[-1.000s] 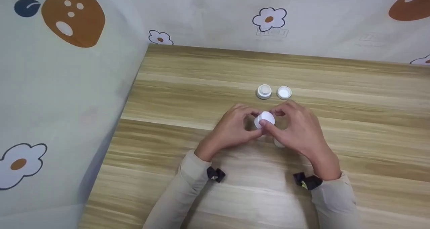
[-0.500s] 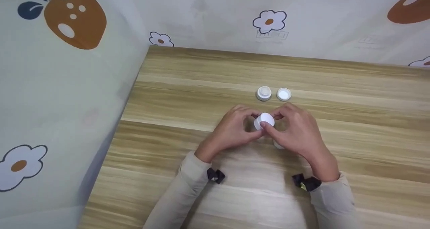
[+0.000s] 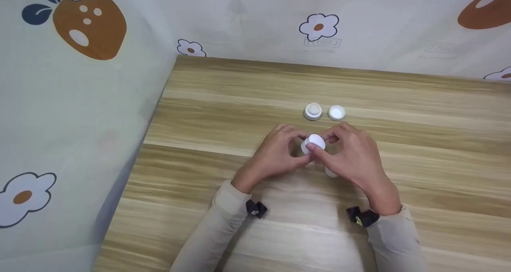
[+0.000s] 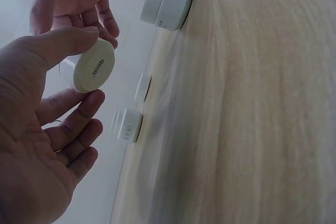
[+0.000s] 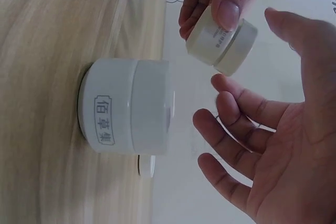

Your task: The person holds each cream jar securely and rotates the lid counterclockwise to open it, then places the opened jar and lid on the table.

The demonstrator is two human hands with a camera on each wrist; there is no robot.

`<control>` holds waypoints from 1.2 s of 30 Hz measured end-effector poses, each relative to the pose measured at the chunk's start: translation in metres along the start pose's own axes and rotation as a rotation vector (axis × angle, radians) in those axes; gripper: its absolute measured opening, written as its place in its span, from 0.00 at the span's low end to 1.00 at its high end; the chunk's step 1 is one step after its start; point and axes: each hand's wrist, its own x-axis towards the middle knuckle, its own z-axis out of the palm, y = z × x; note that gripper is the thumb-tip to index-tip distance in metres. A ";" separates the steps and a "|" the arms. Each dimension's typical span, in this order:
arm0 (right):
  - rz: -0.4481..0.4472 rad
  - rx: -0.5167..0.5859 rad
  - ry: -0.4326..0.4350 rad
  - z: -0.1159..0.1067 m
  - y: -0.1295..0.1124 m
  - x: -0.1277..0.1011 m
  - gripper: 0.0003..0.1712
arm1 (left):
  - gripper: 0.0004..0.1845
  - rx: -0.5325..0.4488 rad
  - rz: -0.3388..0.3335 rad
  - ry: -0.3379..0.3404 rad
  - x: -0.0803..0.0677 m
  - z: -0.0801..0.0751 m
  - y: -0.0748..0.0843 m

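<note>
My left hand (image 3: 300, 143) pinches a small closed white jar (image 3: 314, 142) between thumb and fingers, holding it just above the table with its lid turned toward my right hand (image 3: 328, 141). In the right wrist view that hand's fingers (image 5: 231, 95) and thumb lie spread about the jar's lid (image 5: 240, 48) with small gaps showing. A second closed white jar (image 5: 126, 107) with printed characters stands on the table under my right hand.
Behind the hands on the wooden table (image 3: 223, 104) stand a small open jar (image 3: 313, 111) and, to its right, a loose white lid (image 3: 337, 112). Patterned cloth walls (image 3: 80, 104) close off the left and the back.
Both hands stay in the same spot around the raised jar. Only the right thumb and fingers have shifted slightly at the lid.
</note>
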 end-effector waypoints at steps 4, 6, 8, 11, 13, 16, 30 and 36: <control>0.016 -0.015 0.008 0.001 0.000 0.001 0.25 | 0.24 -0.005 -0.002 -0.002 -0.001 0.000 0.001; 0.003 -0.006 0.007 0.002 0.000 0.001 0.23 | 0.24 -0.003 0.000 -0.002 -0.001 0.000 0.001; -0.014 0.005 0.003 0.001 0.000 0.001 0.21 | 0.24 0.001 0.003 -0.002 0.001 0.000 0.000; -0.045 0.016 -0.002 0.000 0.000 0.001 0.19 | 0.25 0.005 0.005 -0.007 0.002 -0.001 0.000; -0.064 0.012 -0.006 0.000 0.000 0.000 0.19 | 0.25 0.006 0.003 -0.011 0.003 -0.001 0.000; -0.074 0.004 -0.003 0.000 0.000 0.000 0.22 | 0.24 0.007 -0.004 -0.010 0.002 0.000 -0.001; -0.013 -0.014 -0.021 0.000 -0.002 0.002 0.20 | 0.22 -0.020 -0.003 0.010 0.003 -0.001 0.001; -0.026 -0.013 -0.045 -0.001 -0.003 0.001 0.18 | 0.22 -0.003 -0.003 -0.011 0.004 0.000 0.001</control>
